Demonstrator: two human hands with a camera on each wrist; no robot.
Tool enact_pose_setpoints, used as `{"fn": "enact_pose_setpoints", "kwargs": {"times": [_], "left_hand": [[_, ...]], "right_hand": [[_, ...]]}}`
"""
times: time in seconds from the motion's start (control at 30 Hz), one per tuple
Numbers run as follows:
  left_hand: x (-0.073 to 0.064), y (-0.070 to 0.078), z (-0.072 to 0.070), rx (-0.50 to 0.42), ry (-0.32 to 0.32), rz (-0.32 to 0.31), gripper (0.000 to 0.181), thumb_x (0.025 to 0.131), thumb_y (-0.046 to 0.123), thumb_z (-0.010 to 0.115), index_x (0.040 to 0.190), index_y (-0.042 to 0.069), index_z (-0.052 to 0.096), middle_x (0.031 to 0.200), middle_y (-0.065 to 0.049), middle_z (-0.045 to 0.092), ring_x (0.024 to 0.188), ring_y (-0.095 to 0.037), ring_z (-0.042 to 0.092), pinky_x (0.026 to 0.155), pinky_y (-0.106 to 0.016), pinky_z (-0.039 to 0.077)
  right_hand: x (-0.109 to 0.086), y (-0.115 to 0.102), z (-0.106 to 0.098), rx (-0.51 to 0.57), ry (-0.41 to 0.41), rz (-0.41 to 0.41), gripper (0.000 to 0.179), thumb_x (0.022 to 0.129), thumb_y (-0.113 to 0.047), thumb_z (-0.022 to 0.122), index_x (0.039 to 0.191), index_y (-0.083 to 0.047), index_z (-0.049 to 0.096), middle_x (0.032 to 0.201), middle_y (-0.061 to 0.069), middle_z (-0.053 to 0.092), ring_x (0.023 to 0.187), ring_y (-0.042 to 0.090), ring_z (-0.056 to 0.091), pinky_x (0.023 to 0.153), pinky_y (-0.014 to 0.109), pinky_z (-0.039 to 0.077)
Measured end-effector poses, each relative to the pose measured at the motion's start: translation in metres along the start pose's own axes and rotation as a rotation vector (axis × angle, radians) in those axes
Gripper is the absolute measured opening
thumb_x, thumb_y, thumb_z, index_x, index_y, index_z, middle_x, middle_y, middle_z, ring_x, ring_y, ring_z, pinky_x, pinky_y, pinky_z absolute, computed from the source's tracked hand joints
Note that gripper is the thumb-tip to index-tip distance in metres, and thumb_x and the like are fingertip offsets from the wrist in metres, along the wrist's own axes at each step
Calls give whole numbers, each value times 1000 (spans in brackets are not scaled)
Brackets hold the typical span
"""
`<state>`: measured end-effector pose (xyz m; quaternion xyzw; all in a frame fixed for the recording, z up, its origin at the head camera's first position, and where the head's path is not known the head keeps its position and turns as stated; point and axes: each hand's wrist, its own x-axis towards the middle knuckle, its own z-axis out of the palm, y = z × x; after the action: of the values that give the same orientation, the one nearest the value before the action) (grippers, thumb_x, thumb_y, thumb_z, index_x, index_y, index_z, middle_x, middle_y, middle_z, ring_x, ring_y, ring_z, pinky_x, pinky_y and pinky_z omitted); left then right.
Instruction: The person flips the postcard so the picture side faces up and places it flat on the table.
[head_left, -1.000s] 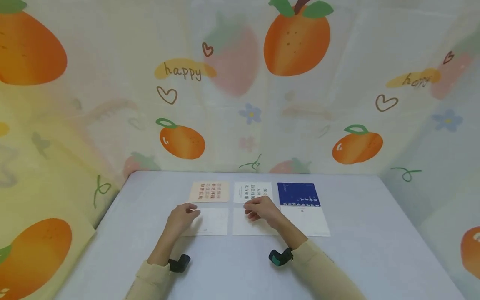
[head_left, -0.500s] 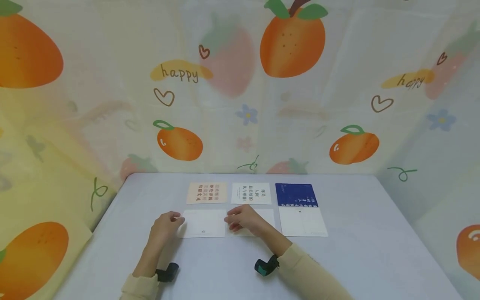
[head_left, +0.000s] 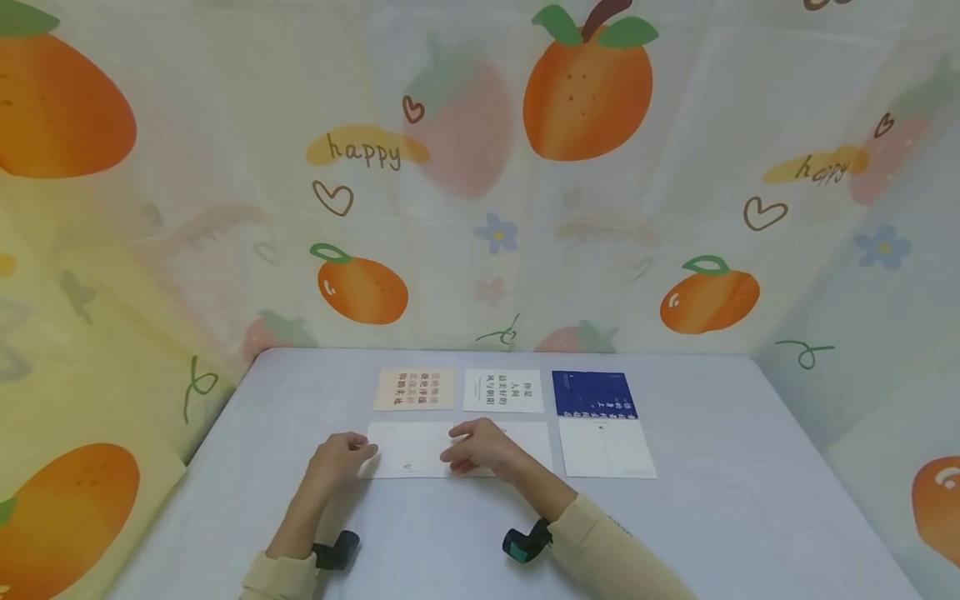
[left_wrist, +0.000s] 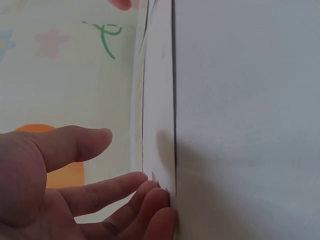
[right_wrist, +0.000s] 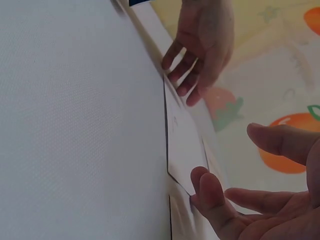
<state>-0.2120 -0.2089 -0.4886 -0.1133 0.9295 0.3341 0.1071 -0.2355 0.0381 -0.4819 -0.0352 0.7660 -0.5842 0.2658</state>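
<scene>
My left hand (head_left: 339, 460) is at the left end of a blank-looking white card (head_left: 408, 446) on the table, its fingertips at the card's edge in the left wrist view, thumb held apart. My right hand (head_left: 483, 448) lies over the seam between this card and a second white card (head_left: 534, 450), hiding part of both; in the right wrist view its fingertips (right_wrist: 210, 187) are at the corner of the first card. The fingers of both hands are loosely bent. A third white card (head_left: 607, 450) lies to the right, below a dark blue card (head_left: 588, 392).
Behind the white cards, a beige card with brown characters (head_left: 393, 390) and a white card with dark characters (head_left: 480, 390) lie side by side. The white-covered table (head_left: 720, 500) meets a fruit-printed curtain (head_left: 600, 233). Each wrist carries a small black camera (head_left: 337, 550).
Both hands have shifted left, the right one from the second card to the seam. The gap between the first two white cards, visible earlier, no longer shows.
</scene>
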Motion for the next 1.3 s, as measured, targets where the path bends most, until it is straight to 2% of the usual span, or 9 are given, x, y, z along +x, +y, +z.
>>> {"fn": "enact_pose_setpoints", "kwargs": {"times": [0.13,0.27,0.4,0.53,0.77,0.87,1.0,1.1,1.3], "left_hand": [[1,-3,2,-39,-5,-21,46,94,26,57,123,-10,57,120,-31,61,104,-41,63,86,-49,52],[3,-9,3,-107,9,-40,45,95,24,56,125,-9,56,119,-31,61,91,-32,66,77,-41,55],[4,-13,2,-180,25,-47,45,94,22,56,125,-10,56,116,-30,63,80,-23,65,67,-31,52],[5,-16,1,-236,31,-66,42,94,20,56,124,-10,57,110,-26,66,77,-19,64,63,-26,49],[7,-19,1,-222,27,-76,39,94,19,57,120,-9,62,100,-21,69,77,-18,62,62,-26,49],[7,-19,1,-205,42,-67,38,93,18,58,120,-8,64,101,-23,69,79,-22,62,65,-29,50],[7,-17,3,-145,66,-31,34,92,15,58,118,-7,65,116,-30,65,102,-42,63,81,-43,54],[7,-16,4,-119,72,-10,33,92,12,58,117,-7,65,123,-31,62,115,-47,58,88,-49,53],[7,-17,6,-128,64,-19,35,91,12,58,118,-9,64,120,-31,63,99,-35,64,79,-43,55]], "right_hand": [[-2,0,3,5,-16,5,56,80,-7,75,130,6,55,92,12,71,75,22,70,70,32,59],[-3,0,4,8,-26,7,58,81,-10,75,133,3,53,93,13,72,78,24,71,72,33,59],[-4,1,3,25,-16,4,55,83,-11,73,133,3,54,97,17,73,80,24,72,73,34,59],[-3,2,3,33,-2,7,53,83,-12,72,131,4,55,98,17,73,78,22,71,71,33,58],[1,4,2,28,20,37,50,85,-14,71,129,3,57,95,14,73,74,18,69,65,28,57],[3,6,2,51,33,46,48,86,-14,70,129,3,57,95,15,73,72,16,68,61,25,55],[7,7,0,107,46,53,46,86,-13,69,127,5,57,96,17,72,69,14,66,57,22,52],[8,7,0,136,50,59,43,86,-11,69,124,6,58,97,18,72,68,14,66,56,20,51],[10,9,0,178,46,53,38,86,-9,68,119,9,59,95,19,70,66,13,64,57,19,52]]}}
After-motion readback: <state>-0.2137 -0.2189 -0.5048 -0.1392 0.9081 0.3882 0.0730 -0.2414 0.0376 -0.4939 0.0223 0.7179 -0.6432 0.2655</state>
